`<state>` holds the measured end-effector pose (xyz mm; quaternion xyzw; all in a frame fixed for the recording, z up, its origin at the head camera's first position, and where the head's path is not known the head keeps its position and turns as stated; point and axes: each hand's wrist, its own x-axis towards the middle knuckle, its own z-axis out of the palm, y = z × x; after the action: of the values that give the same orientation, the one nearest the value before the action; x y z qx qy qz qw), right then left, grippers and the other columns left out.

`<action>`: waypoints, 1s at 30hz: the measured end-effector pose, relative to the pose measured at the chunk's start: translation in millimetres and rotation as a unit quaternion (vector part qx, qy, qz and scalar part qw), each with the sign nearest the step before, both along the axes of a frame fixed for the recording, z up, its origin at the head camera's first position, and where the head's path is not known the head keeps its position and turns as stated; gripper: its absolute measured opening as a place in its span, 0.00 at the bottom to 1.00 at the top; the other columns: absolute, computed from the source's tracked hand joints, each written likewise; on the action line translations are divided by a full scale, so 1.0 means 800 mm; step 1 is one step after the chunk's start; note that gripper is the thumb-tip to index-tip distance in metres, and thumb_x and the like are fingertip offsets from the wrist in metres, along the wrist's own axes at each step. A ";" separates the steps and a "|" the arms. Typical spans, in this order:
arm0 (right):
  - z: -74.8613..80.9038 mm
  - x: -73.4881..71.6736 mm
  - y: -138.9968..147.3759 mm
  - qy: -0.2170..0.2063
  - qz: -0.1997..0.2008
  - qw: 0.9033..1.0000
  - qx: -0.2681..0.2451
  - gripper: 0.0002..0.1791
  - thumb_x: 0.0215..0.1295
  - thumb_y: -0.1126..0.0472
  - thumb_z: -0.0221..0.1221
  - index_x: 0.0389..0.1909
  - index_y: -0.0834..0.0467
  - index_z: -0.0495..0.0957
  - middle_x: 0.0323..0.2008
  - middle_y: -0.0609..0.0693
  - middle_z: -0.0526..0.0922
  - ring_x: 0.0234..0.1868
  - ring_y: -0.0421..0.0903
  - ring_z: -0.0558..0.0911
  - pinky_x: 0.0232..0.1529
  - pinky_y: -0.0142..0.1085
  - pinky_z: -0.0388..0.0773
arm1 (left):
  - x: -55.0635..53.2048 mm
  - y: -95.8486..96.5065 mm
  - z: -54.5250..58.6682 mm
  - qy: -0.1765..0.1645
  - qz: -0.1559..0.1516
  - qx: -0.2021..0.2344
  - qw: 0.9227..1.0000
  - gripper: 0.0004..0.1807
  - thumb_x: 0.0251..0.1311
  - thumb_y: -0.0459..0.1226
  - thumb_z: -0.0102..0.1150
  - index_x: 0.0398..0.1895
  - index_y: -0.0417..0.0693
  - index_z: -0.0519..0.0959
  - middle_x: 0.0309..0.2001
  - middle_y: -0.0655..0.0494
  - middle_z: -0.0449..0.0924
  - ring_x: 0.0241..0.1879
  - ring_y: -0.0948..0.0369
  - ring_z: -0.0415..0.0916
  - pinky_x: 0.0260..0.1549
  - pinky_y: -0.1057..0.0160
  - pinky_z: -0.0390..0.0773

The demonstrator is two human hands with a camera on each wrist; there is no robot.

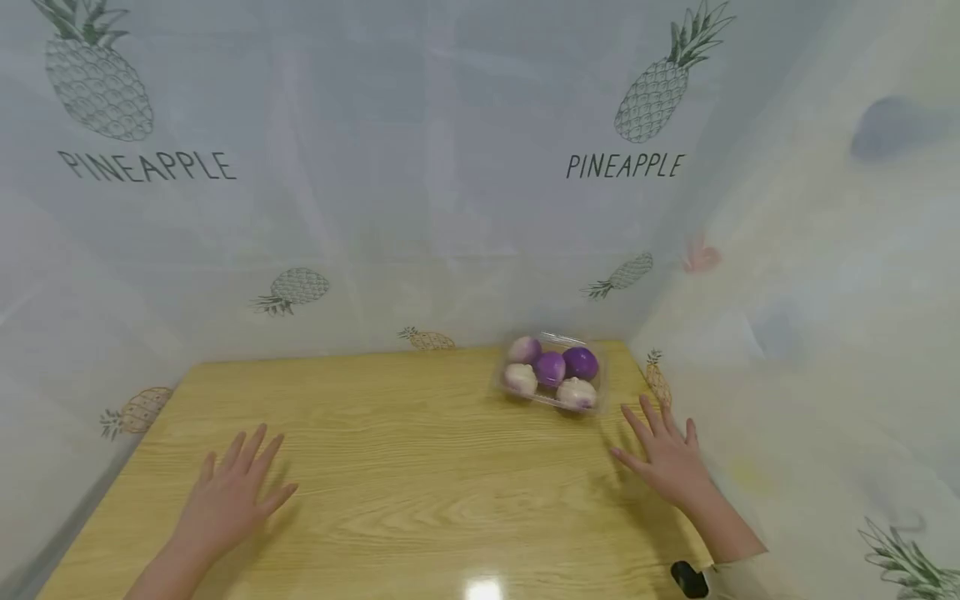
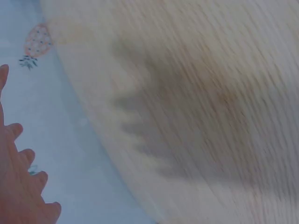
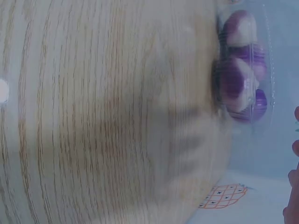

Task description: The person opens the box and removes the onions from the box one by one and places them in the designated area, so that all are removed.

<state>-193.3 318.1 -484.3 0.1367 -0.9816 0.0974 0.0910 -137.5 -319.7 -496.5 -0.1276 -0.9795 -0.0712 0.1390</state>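
Observation:
A clear plastic tray (image 1: 542, 403) stands at the back right of the table, holding several round purple-and-white vegetables that look like turnips or onions (image 1: 551, 368). Some are deep purple, others mostly white. In the right wrist view the same purple-and-white vegetables (image 3: 236, 84) show through the clear plastic. My left hand (image 1: 231, 497) is held over the left part of the table, fingers spread, holding nothing. On the other side my right hand (image 1: 667, 457), fingers also spread and bare of any object, hovers just nearer to me than the tray, apart from it. Both hands cast shadows on the wood.
The wooden table (image 1: 390, 467) has a light grain. Behind it hangs a pale curtain (image 1: 420, 208) printed with pineapples, and similar cloth (image 1: 825, 350) closes in the right side. A black band (image 1: 688, 579) sits at my right wrist by the sleeve.

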 end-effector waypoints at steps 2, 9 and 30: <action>0.001 -0.002 -0.002 -0.006 0.000 1.000 -0.009 0.45 0.67 0.34 0.53 0.77 0.49 0.48 0.76 0.61 0.42 0.73 0.67 0.37 0.61 0.74 0.32 | -0.004 0.006 0.003 -0.018 -0.001 0.016 1.000 0.44 0.62 0.58 0.58 0.73 0.42 0.58 0.74 0.37 0.47 0.72 0.37 0.41 0.64 0.31 0.31; -0.001 -0.011 0.000 -0.026 -0.010 0.999 -0.031 0.45 0.68 0.37 0.53 0.78 0.49 0.44 0.75 0.64 0.41 0.73 0.69 0.38 0.60 0.75 0.33 | -0.024 0.042 0.016 -0.058 -0.017 0.062 0.996 0.44 0.63 0.58 0.57 0.74 0.43 0.57 0.74 0.36 0.47 0.71 0.34 0.43 0.63 0.29 0.36; -0.026 -0.048 -0.026 -0.098 -0.041 0.949 -0.296 0.49 0.64 0.43 0.61 0.76 0.60 0.47 0.74 0.68 0.41 0.71 0.72 0.44 0.61 0.73 0.47 | -0.070 0.137 0.001 -0.021 -0.077 0.105 0.991 0.38 0.59 0.48 0.66 0.69 0.40 0.65 0.67 0.36 0.64 0.61 0.38 0.65 0.56 0.36 0.67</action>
<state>-231.8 297.2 -504.7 0.0528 -0.9174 0.3928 0.0346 -193.2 -209.9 -495.6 -0.1859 -0.9566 -0.1864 0.1249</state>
